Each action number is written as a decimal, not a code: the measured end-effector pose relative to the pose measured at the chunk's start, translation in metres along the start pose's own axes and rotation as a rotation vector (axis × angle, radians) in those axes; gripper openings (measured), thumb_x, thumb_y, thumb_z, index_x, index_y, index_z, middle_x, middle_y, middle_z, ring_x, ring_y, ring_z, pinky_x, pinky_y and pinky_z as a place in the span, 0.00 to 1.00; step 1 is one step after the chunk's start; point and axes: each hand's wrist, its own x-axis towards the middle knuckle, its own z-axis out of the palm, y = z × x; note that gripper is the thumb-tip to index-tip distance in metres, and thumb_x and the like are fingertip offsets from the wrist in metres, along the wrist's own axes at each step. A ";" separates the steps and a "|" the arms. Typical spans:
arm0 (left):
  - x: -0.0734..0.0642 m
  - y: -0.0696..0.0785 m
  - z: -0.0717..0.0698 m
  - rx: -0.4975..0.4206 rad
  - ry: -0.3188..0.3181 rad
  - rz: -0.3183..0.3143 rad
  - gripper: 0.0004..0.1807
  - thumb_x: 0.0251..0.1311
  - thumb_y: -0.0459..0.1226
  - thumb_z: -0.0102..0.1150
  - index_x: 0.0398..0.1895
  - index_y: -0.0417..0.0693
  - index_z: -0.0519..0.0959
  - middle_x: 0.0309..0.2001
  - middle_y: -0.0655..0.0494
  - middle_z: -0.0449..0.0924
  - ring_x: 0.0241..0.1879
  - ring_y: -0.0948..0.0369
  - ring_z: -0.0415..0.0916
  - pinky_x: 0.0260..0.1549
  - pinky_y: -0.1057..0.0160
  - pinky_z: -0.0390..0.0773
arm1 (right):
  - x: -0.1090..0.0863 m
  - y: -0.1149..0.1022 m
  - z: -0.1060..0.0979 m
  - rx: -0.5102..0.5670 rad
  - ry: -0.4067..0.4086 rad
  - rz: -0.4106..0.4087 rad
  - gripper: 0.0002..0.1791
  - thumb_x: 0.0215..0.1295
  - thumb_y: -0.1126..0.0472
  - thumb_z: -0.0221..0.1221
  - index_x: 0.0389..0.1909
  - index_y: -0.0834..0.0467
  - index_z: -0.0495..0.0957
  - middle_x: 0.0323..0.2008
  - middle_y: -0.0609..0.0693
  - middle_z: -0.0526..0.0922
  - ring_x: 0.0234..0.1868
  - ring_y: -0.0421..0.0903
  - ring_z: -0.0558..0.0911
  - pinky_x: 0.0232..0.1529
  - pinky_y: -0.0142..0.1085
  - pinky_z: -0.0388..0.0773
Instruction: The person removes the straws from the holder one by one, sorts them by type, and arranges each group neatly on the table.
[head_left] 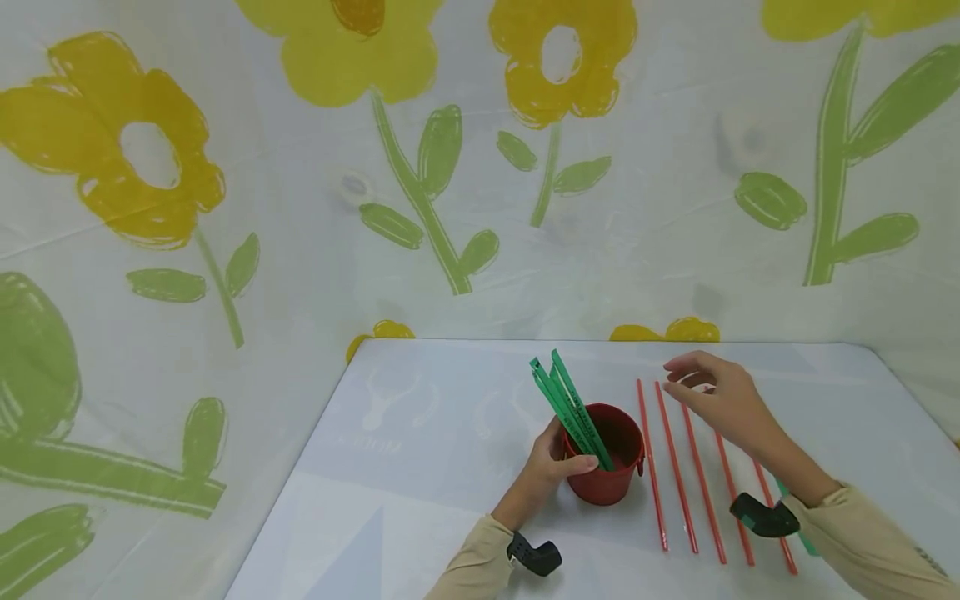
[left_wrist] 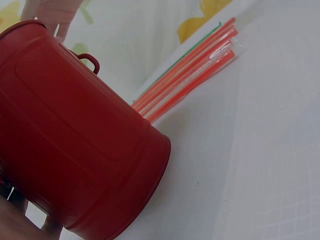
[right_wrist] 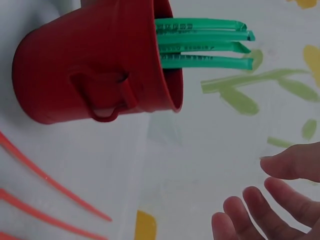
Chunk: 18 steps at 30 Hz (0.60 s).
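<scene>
My left hand [head_left: 551, 462] grips a small red bucket [head_left: 603, 487] by its left side, the thumb over the rim. Several green printed, straw-like sticks [right_wrist: 205, 47] stand in the bucket, leaning to the left in the head view. To its right, several long red straws [head_left: 677, 467] lie side by side on the white table. My right hand [head_left: 712, 392] hovers over the far ends of these straws, fingers loosely bent and apart, holding nothing. The right wrist view shows the same hand [right_wrist: 275, 200] beyond the bucket's mouth.
A green strip [head_left: 808, 546] lies on the table, partly hidden under my right forearm. Behind the white table [head_left: 375, 467] hangs a pale curtain [head_left: 645, 250] printed with yellow flowers. Each wrist wears a black device [head_left: 765, 515].
</scene>
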 end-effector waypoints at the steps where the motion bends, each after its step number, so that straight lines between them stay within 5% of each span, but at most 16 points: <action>1: -0.001 0.002 0.001 -0.004 -0.002 -0.002 0.35 0.58 0.40 0.58 0.68 0.51 0.58 0.62 0.47 0.66 0.58 0.58 0.67 0.53 0.61 0.73 | 0.000 -0.002 0.001 0.009 -0.003 0.001 0.13 0.62 0.58 0.62 0.44 0.59 0.77 0.37 0.52 0.82 0.35 0.35 0.77 0.34 0.28 0.76; 8: -0.005 0.019 0.006 -0.019 0.005 0.016 0.34 0.58 0.41 0.59 0.67 0.49 0.59 0.61 0.46 0.67 0.58 0.56 0.67 0.53 0.61 0.73 | 0.002 -0.012 0.010 0.029 -0.006 -0.026 0.11 0.61 0.59 0.62 0.44 0.58 0.77 0.37 0.51 0.82 0.35 0.36 0.78 0.34 0.27 0.77; 18: -0.004 0.015 0.005 -0.014 0.004 0.036 0.35 0.58 0.39 0.59 0.67 0.46 0.58 0.62 0.44 0.67 0.58 0.59 0.66 0.54 0.62 0.71 | 0.003 -0.029 0.020 0.078 -0.016 -0.021 0.12 0.61 0.61 0.62 0.44 0.59 0.78 0.36 0.50 0.83 0.36 0.43 0.80 0.35 0.28 0.77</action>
